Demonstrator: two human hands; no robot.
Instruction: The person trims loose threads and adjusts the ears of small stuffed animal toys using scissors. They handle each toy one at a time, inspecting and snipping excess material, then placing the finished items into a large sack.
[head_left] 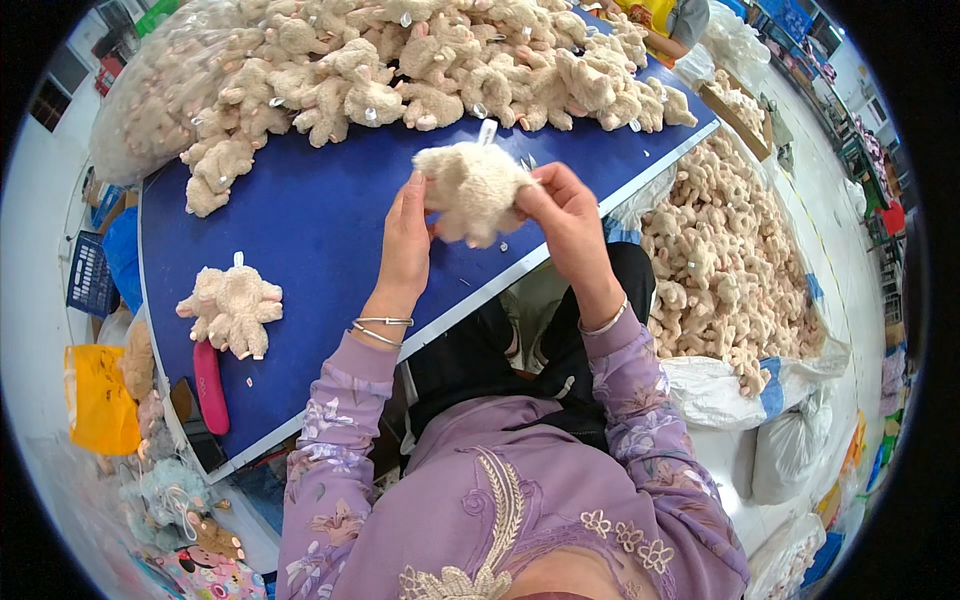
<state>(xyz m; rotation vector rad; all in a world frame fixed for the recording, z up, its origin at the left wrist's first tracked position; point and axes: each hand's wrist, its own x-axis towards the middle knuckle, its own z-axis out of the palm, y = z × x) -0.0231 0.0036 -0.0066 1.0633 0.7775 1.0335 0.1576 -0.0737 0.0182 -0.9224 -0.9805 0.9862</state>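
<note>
Blue table point(330, 205) flanks a sack point(705, 388) of plushes point(725, 265); left hand point(407, 240) and right hand point(573, 222) grip a plush point(478, 192).

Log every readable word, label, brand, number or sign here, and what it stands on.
Pink object: small pale lettering, not copied out here.
White tag on the plush toy held by the left hand and right hand: too small and blurred to read.
Tags on the toy pile: too small to read.
I can make out no other text.
</note>
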